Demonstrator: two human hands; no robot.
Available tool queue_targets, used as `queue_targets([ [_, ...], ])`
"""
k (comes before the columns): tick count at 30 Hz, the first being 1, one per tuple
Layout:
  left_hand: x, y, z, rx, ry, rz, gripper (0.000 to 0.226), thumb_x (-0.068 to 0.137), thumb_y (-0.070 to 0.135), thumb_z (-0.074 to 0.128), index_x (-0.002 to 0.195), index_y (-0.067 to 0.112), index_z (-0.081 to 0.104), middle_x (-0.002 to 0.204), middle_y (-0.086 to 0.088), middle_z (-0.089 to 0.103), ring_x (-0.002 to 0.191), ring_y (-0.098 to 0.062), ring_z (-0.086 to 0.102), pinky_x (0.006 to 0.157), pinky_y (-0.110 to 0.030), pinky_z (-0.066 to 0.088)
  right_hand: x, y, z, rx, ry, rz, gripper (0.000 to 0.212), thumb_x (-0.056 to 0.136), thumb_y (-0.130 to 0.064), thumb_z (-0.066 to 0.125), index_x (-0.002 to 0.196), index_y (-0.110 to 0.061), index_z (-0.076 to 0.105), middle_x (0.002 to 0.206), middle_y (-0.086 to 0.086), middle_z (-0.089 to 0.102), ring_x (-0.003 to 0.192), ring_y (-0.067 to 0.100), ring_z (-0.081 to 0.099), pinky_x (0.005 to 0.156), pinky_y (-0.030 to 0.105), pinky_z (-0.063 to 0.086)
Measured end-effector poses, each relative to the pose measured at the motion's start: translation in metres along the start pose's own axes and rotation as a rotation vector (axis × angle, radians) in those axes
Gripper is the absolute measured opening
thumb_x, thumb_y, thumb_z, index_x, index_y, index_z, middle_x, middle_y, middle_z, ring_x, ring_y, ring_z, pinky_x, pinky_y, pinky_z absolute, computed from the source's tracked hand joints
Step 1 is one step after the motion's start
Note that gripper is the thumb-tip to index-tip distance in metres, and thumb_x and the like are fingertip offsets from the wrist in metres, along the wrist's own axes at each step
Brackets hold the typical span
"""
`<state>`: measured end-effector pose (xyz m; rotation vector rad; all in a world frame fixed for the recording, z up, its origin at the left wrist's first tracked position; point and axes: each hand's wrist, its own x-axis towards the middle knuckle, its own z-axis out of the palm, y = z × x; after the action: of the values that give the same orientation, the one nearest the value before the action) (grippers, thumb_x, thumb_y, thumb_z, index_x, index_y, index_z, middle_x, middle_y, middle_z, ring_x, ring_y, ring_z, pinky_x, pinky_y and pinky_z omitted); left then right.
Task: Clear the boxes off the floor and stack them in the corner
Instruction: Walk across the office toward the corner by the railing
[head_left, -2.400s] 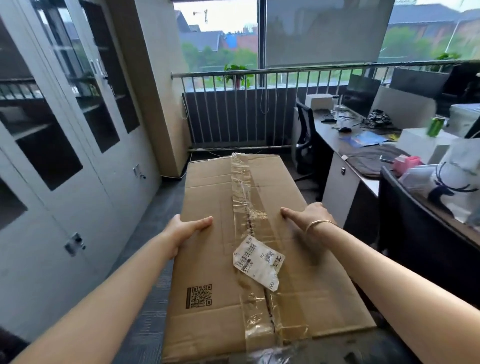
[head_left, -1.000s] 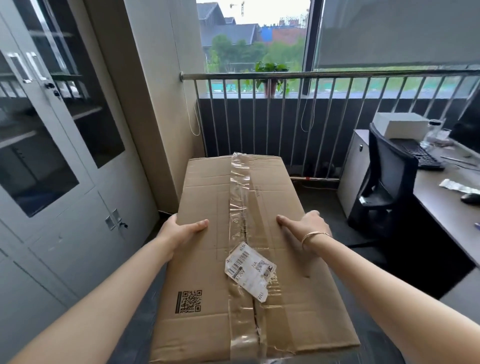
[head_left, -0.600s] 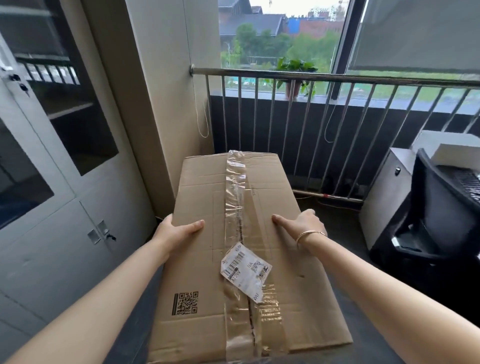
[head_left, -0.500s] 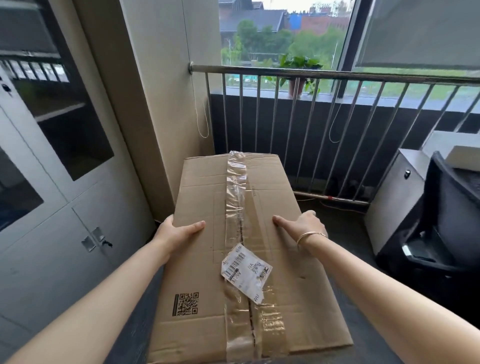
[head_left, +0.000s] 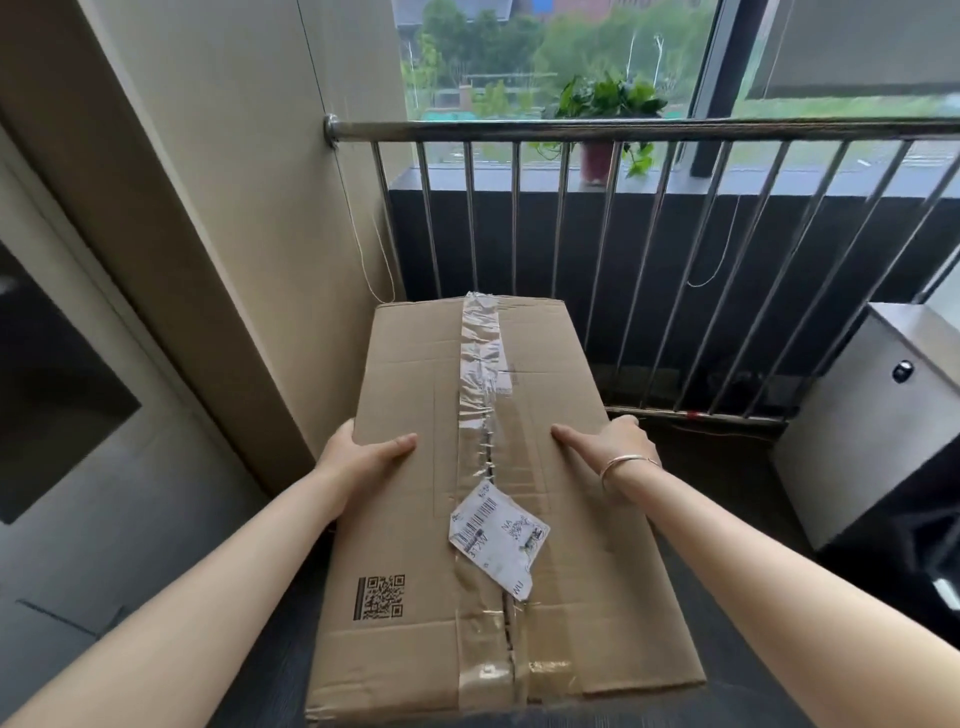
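Your left hand (head_left: 358, 457) clasped the left edge of the cardboard box (head_left: 498, 519), thumb lying flat across the top face and the other fingers wrapped down out of sight over the side. Your right hand (head_left: 613, 441) gripped the opposite edge in the same way, thumb pointing inward along the lid, the remaining fingers curled round the right side; a thin bangle (head_left: 626, 462) circled that wrist. Between both hands you held the box out in front of you, its long side running away from you, above dark floor (head_left: 727, 597).

A strip of clear tape (head_left: 480, 374) ran down the middle seam of the lid, wrinkled and split near your end. A torn white shipping label (head_left: 498, 535) sat askew on the tape, showing a barcode and the letters "NA"; the smaller print was too blurred to read. A black QR code with a barcode beside it (head_left: 379, 597) was printed on the near left part of the lid.

The far end of the box pointed toward the corner where a beige pillar (head_left: 234, 208) met a steel railing (head_left: 623, 127). A potted plant (head_left: 602, 119) stood on the sill behind the rails. A grey cabinet (head_left: 872, 415) stood at the right, and a glass-fronted cupboard (head_left: 62, 389) at the left.
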<state>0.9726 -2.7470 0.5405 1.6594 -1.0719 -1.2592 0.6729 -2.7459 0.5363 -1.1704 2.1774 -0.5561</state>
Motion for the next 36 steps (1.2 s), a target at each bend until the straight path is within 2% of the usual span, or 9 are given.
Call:
queue_targets([
  [2, 0.040, 0.007, 0.001, 0.002, -0.011, -0.009, 0.061, 0.063, 0.031, 0.090, 0.115, 0.018, 0.059, 0.106, -0.002, 0.070, 0.093, -0.021, 0.068, 0.079, -0.035, 0.057, 0.032, -0.018, 0.010, 0.004, 0.005, 0.014, 0.093, 0.063, -0.074, 0.067, 0.122, -0.005, 0.045, 0.115, 0.009, 0.063, 0.104, 0.031, 0.061, 0.082, 0.039, 0.052],
  [6, 0.127, 0.018, 0.007, 0.014, 0.003, -0.028, 0.061, 0.064, 0.031, 0.090, 0.115, 0.018, 0.059, 0.107, -0.001, 0.070, 0.093, -0.019, 0.068, 0.080, -0.033, 0.056, 0.111, -0.058, 0.036, -0.004, -0.005, 0.013, 0.096, 0.063, -0.074, 0.068, 0.125, -0.004, 0.044, 0.117, 0.010, 0.063, 0.106, 0.032, 0.061, 0.081, 0.038, 0.050],
  [12, 0.270, 0.037, 0.020, 0.034, 0.032, -0.065, 0.054, 0.069, 0.030, 0.087, 0.114, 0.021, 0.058, 0.096, 0.005, 0.066, 0.082, -0.009, 0.064, 0.061, -0.023, 0.049, 0.241, -0.124, 0.076, -0.025, -0.060, -0.005, 0.095, 0.066, -0.070, 0.069, 0.126, -0.003, 0.039, 0.117, 0.012, 0.061, 0.103, 0.032, 0.061, 0.069, 0.034, 0.046],
  [19, 0.409, 0.034, 0.022, 0.063, 0.042, -0.163, 0.050, 0.072, 0.024, 0.085, 0.113, 0.023, 0.056, 0.097, 0.005, 0.065, 0.082, -0.007, 0.062, 0.062, -0.022, 0.048, 0.358, -0.175, 0.139, -0.066, -0.167, 0.013, 0.088, 0.069, -0.066, 0.070, 0.126, -0.008, 0.037, 0.122, 0.010, 0.059, 0.103, 0.032, 0.061, 0.074, 0.038, 0.052],
  [22, 0.470, 0.012, 0.016, 0.068, 0.040, -0.212, 0.054, 0.071, 0.026, 0.086, 0.115, 0.023, 0.055, 0.104, 0.003, 0.066, 0.089, -0.011, 0.064, 0.066, -0.024, 0.049, 0.401, -0.183, 0.183, -0.068, -0.220, 0.047, 0.085, 0.070, -0.066, 0.069, 0.127, -0.009, 0.040, 0.123, 0.010, 0.058, 0.105, 0.030, 0.060, 0.075, 0.036, 0.052],
  [25, 0.523, -0.012, 0.015, 0.066, 0.053, -0.253, 0.054, 0.071, 0.028, 0.086, 0.115, 0.022, 0.056, 0.106, 0.002, 0.067, 0.090, -0.013, 0.065, 0.070, -0.026, 0.051, 0.437, -0.185, 0.226, -0.070, -0.273, 0.095, 0.085, 0.071, -0.065, 0.069, 0.127, -0.008, 0.039, 0.125, 0.011, 0.056, 0.109, 0.032, 0.058, 0.084, 0.041, 0.053],
  [26, 0.567, -0.038, 0.017, 0.095, 0.038, -0.288, 0.053, 0.071, 0.030, 0.085, 0.116, 0.021, 0.056, 0.107, 0.001, 0.068, 0.091, -0.015, 0.066, 0.071, -0.027, 0.052, 0.469, -0.182, 0.266, -0.074, -0.284, 0.141, 0.086, 0.072, -0.064, 0.069, 0.128, -0.007, 0.038, 0.126, 0.012, 0.055, 0.111, 0.033, 0.057, 0.086, 0.042, 0.052],
  [32, 0.653, -0.087, 0.022, 0.141, 0.029, -0.322, 0.053, 0.075, 0.033, 0.083, 0.118, 0.022, 0.054, 0.103, 0.004, 0.065, 0.083, -0.009, 0.064, 0.062, -0.024, 0.048, 0.527, -0.174, 0.340, -0.060, -0.273, 0.216, 0.090, 0.072, -0.064, 0.069, 0.131, -0.005, 0.037, 0.129, 0.014, 0.054, 0.115, 0.036, 0.055, 0.086, 0.042, 0.050],
  [36, 0.706, -0.150, 0.024, 0.163, 0.014, -0.368, 0.067, 0.070, 0.034, 0.086, 0.126, 0.020, 0.053, 0.112, 0.004, 0.064, 0.094, -0.014, 0.065, 0.077, -0.027, 0.051, 0.560, -0.154, 0.407, -0.076, -0.285, 0.259, 0.091, 0.071, -0.062, 0.070, 0.131, -0.004, 0.035, 0.132, 0.016, 0.051, 0.119, 0.038, 0.052, 0.094, 0.046, 0.048],
])
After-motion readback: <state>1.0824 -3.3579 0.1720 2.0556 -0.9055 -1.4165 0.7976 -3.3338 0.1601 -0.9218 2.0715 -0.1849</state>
